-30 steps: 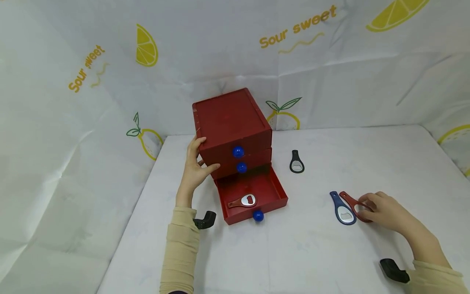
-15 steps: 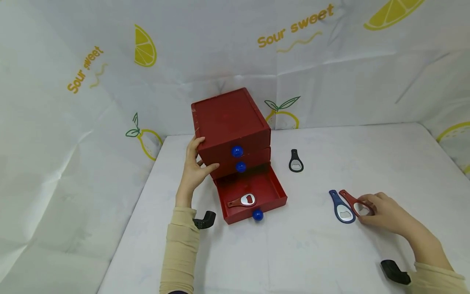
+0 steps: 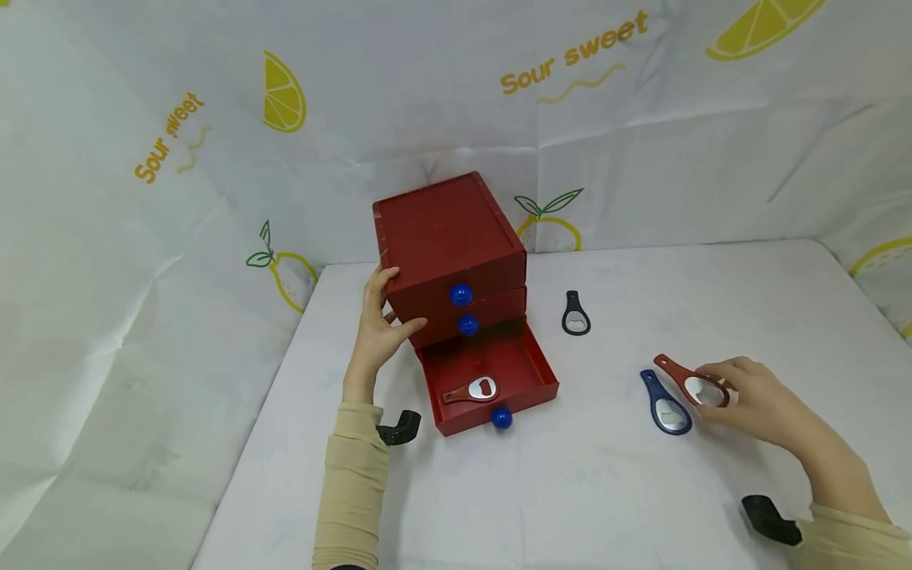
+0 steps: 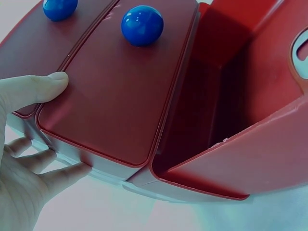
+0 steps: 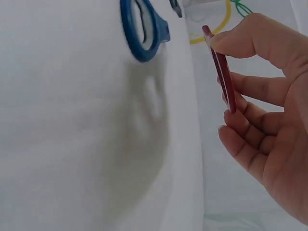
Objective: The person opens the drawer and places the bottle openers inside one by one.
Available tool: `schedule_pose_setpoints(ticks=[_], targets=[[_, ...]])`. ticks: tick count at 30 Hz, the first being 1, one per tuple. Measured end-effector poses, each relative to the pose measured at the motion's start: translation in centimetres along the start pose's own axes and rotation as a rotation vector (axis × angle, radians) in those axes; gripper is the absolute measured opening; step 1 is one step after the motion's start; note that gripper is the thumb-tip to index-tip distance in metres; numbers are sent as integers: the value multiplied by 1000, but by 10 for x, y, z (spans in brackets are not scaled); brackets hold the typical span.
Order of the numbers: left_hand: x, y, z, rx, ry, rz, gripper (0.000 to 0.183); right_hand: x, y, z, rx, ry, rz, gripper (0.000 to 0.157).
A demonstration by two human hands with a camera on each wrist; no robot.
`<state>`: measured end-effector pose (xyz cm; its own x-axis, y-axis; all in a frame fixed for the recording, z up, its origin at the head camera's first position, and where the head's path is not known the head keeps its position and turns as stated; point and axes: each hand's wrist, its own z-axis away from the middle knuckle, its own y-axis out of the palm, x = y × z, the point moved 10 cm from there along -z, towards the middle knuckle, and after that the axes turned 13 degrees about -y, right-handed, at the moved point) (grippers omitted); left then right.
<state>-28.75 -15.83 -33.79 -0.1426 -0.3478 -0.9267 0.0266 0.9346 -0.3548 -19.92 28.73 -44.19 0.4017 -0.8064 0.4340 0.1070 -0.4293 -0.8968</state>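
Observation:
My right hand [image 3: 762, 400] pinches a red bottle opener [image 3: 673, 369] by its round metal end. In the right wrist view that opener [image 5: 224, 77] is seen edge-on, off the table, between thumb and fingers. Just left of it a blue bottle opener [image 3: 670, 416] lies on the table. My left hand [image 3: 376, 332] grips the left front corner of a red drawer cabinet [image 3: 449, 229], thumb on the front and fingers along the side, as the left wrist view shows. The cabinet's bottom drawer [image 3: 523, 358] stands pulled out, with a brown-red bottle opener [image 3: 470, 389] inside.
A black bottle opener [image 3: 575, 314] lies right of the cabinet. Blue round knobs, such as the bottom one [image 3: 502, 418], stick out from the drawer fronts. Behind the white tabletop [image 3: 606, 507] hangs a white lemon-print cloth [image 3: 427, 79].
My right hand has taken hold of the red bottle opener and raised it off the table, slightly away from the blue one. The left hand and the cabinet have stayed in place.

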Motion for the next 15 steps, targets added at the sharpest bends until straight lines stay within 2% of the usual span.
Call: schedule_pose_setpoints(ticks=[8, 15], targets=[[-5, 0, 2, -1, 25, 6, 76, 42, -29, -18, -125, -162, 38, 45], [-6, 1, 3, 3, 44, -1, 75, 76, -37, -38, -167, -261, 2, 42]])
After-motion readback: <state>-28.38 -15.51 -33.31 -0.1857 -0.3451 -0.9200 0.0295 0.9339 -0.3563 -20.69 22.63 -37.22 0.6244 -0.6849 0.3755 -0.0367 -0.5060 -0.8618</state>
